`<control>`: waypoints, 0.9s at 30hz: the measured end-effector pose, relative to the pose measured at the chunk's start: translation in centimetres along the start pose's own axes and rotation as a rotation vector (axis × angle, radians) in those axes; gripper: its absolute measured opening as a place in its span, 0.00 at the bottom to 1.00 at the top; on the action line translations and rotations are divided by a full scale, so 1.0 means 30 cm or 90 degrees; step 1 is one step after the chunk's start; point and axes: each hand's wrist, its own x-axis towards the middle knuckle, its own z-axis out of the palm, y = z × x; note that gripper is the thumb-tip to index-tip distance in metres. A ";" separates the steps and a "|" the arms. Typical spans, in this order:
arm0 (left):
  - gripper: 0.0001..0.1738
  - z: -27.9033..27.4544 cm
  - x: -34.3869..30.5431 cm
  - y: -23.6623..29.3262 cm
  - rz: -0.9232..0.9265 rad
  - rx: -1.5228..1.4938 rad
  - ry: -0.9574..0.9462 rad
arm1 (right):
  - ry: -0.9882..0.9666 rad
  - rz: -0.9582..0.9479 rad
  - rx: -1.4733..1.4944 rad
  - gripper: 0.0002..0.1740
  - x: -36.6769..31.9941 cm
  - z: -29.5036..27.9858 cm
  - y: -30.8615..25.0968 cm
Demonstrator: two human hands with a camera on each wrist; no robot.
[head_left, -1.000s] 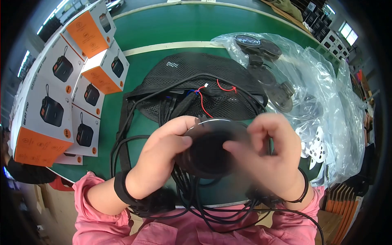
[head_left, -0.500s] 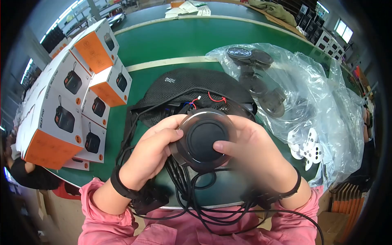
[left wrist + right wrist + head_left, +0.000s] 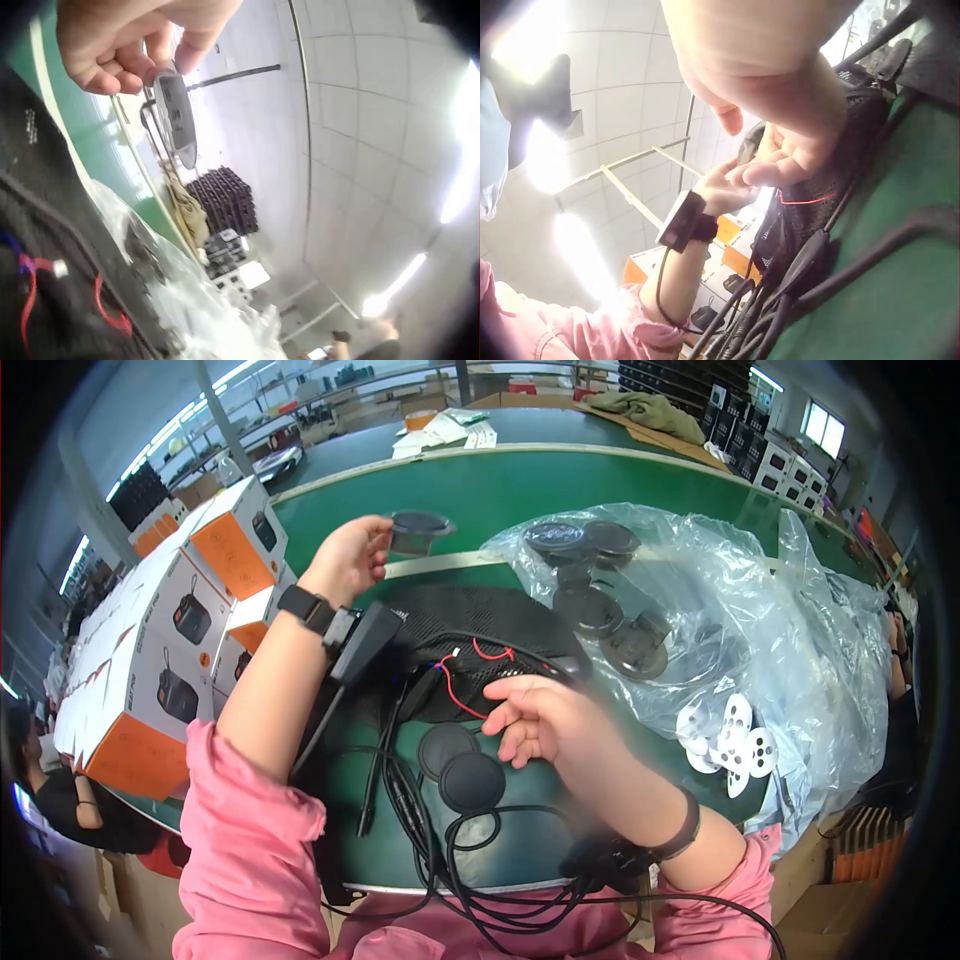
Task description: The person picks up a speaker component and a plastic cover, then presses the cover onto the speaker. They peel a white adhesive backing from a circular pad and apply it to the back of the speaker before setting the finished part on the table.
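Observation:
My left hand (image 3: 352,560) is stretched out to the far left. Its thumb and fingers pinch the edge of a round dark disc with a smoky see-through rim (image 3: 418,533); in the left wrist view this disc (image 3: 177,116) is seen from its side. My right hand (image 3: 540,722) hovers near the table's middle, fingers loosely bent and holding nothing. Just left of it, two round black pads, one (image 3: 447,748) partly under the other (image 3: 472,783), lie on the green table. Beyond the right hand is a black mesh bag (image 3: 470,610) with red wires.
White and orange speaker boxes (image 3: 150,670) are stacked at the left. On the right, a clear plastic bag (image 3: 770,630) lies under several dark discs (image 3: 588,610), with white dotted pieces (image 3: 735,745) at its near edge. Black cables (image 3: 425,820) run across the front.
The left hand has carried the disc away from the body, forward and left. My right hand has let go of it. Two black pads now show on the table; the head view has tilted up.

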 end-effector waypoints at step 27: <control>0.03 0.110 -0.602 -0.238 0.513 0.594 -0.203 | 0.021 -0.057 -0.817 0.10 -0.031 0.027 0.011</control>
